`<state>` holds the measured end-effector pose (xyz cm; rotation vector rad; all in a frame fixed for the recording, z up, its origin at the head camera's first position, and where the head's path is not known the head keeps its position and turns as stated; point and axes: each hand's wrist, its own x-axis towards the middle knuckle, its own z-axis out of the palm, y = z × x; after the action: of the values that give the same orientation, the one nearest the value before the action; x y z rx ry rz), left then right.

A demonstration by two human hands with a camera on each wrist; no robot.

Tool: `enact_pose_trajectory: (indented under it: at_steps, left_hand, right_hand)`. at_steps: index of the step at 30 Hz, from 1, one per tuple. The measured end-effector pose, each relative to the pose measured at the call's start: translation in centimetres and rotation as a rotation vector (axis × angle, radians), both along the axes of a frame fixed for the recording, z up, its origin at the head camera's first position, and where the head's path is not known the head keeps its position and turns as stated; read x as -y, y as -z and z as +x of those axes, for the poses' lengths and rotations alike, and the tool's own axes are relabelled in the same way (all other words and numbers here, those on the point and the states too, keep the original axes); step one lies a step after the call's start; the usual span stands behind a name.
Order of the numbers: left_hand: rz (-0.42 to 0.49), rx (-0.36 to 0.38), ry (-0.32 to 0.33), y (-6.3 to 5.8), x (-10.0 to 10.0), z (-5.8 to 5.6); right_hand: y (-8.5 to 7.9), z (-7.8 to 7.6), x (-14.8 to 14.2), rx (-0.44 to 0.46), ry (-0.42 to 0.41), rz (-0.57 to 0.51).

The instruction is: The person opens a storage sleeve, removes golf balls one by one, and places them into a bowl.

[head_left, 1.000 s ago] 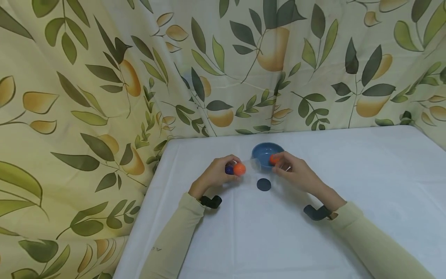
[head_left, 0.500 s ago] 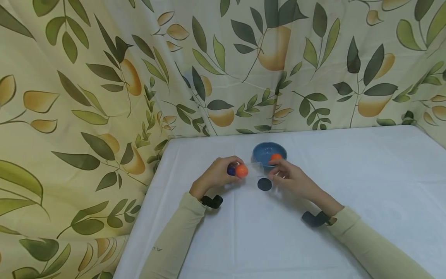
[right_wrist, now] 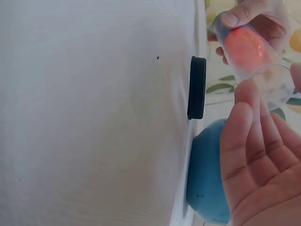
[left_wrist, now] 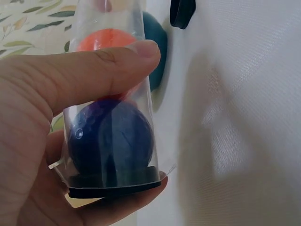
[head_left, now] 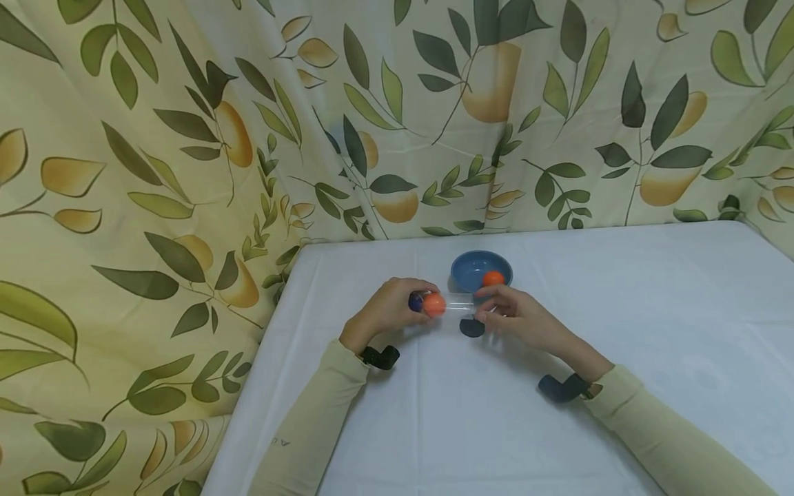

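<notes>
My left hand [head_left: 393, 304] grips a clear plastic tube [head_left: 459, 304], thumb laid across its side. Inside it sit a dark blue ball [left_wrist: 110, 136] by the black-capped end and an orange ball [head_left: 433, 304] beyond it. The tube's uncapped mouth points toward my right hand [head_left: 517, 315]. There, the right fingers [right_wrist: 247, 136] extend nearly straight, with fingertips right at the rim and the thumb on the opposite side. Another orange ball [head_left: 493, 278] lies in a blue bowl [head_left: 471, 269] just behind the right fingertips.
A round black cap [head_left: 472, 328] lies on the white tablecloth [head_left: 409, 413] below the tube. In the right wrist view the bowl stands close beside that cap. A leaf-patterned curtain [head_left: 397, 138] hangs behind the table.
My right hand has let go of the orange ball in the bowl and drawn back to the tube's mouth. The left hand has shifted slightly right, and the tube now points toward the right hand.
</notes>
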<state>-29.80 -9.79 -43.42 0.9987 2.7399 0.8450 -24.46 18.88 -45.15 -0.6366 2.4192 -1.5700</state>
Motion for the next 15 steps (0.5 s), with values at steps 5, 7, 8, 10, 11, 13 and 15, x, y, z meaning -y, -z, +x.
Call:
enact_pose_trajectory:
  at_steps: [5, 7, 8, 10, 11, 13, 15]
  left_hand:
    - [-0.022, -0.001, 0.01, -0.2, -0.12, -0.03]
    - [-0.021, 0.002, 0.015, -0.32, -0.18, 0.08]
    - [-0.018, 0.0, 0.019, -0.38, -0.21, 0.14]
    - [-0.014, -0.009, 0.026, -0.47, -0.28, 0.26]
    - [-0.012, -0.01, 0.028, -0.58, -0.31, 0.35]
    - [-0.016, -0.019, 0.032, -0.67, -0.38, 0.44]
    - [-0.03, -0.032, 0.034, -0.7, -0.46, 0.49]
  right_hand:
    - [-0.11, 0.07, 0.05, 0.001, -0.004, 0.064]
    - [-0.08, 0.07, 0.04, 0.011, -0.015, 0.092]
    - [-0.08, 0.08, 0.04, 0.014, -0.025, 0.099]
    - [-0.12, 0.1, 0.05, 0.023, -0.036, 0.098]
    - [-0.12, 0.1, 0.04, 0.025, -0.035, 0.099]
    - [-0.14, 0.13, -0.01, 0.018, -0.041, 0.093]
    - [-0.16, 0.16, -0.07, 0.016, -0.039, 0.092]
